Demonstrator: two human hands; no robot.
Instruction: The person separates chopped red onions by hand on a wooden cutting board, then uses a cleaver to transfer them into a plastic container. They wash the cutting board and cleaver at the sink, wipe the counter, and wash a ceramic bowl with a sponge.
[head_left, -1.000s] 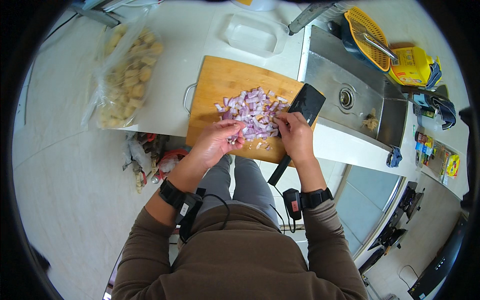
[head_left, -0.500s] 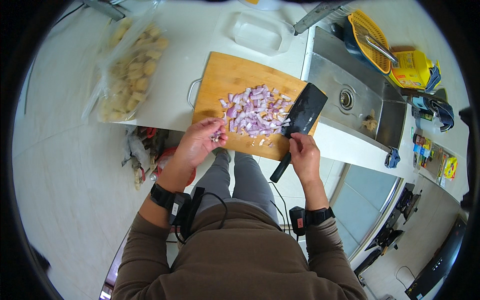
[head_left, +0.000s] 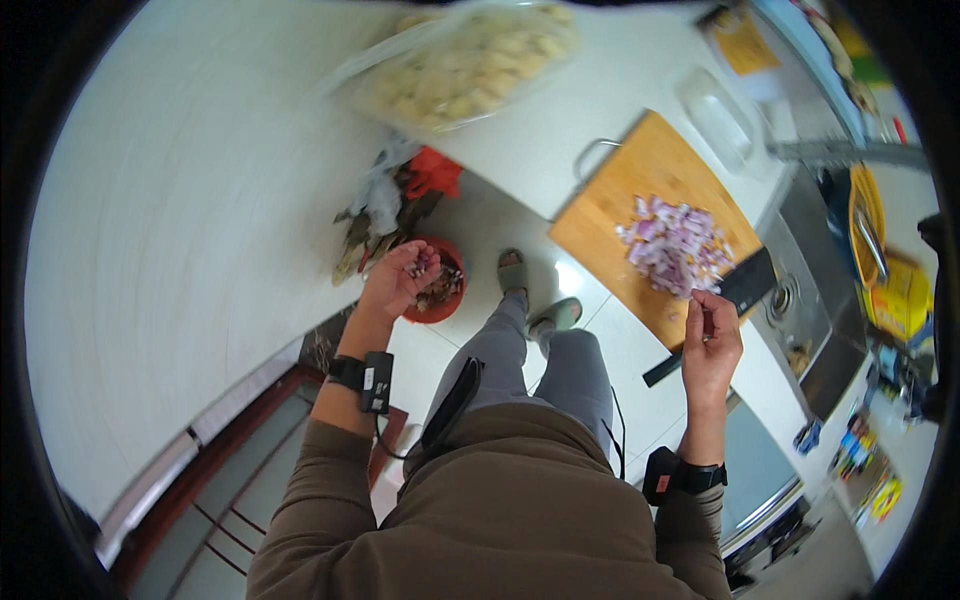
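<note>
My left hand (head_left: 392, 288) is cupped, palm up, over a red bucket (head_left: 462, 284). Small purplish onion bits (head_left: 422, 264) lie in its curled fingers. My right hand (head_left: 712, 338) is above the near edge of the wooden cutting board (head_left: 600, 225), thumb and fingers drawn together; whatever is between them, if anything, is hidden. Beneath that hand, a black cleaver (head_left: 748, 281) lies across the board, its handle sticking out past the edge. A heap of chopped red onion (head_left: 675, 240) sits on the board beside the blade.
A clear bag of pale chunks (head_left: 465, 75) lies on the white counter (head_left: 540, 150). Beyond the board stands a clear plastic container (head_left: 718, 120), with a steel sink (head_left: 815, 330) to its right. Plastic bags (head_left: 380, 200) hang by the bucket, which holds scraps.
My view has swung left. My left hand has gone from beside the board to over the bucket, still carrying the onion bits. My right hand remains near the cleaver.
</note>
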